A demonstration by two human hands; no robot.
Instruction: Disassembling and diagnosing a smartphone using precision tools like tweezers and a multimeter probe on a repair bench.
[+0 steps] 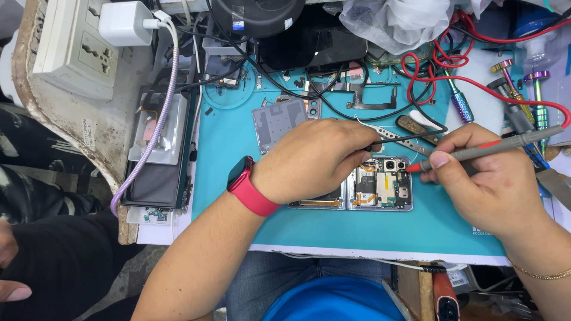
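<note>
An opened phone (pixel 380 185) with its circuit board and camera modules exposed lies on a teal work mat (pixel 226 202). My left hand (pixel 315 157), with a red watch on the wrist, rests over the phone's left half and pinches a black test probe whose tip is hidden by the fingers. To the right, my right hand (pixel 482 178) grips a grey probe with a red tip (pixel 493 145), and that tip touches the board near the top right of the phone.
A grey back cover (pixel 278 122), metal tweezers (pixel 392 135) and small parts lie on the mat behind the phone. Red and black leads (pixel 440 77) loop at the back. Another disassembled device (pixel 157 154) sits left, below a power strip (pixel 74 44). Screwdrivers (pixel 523 95) stand at right.
</note>
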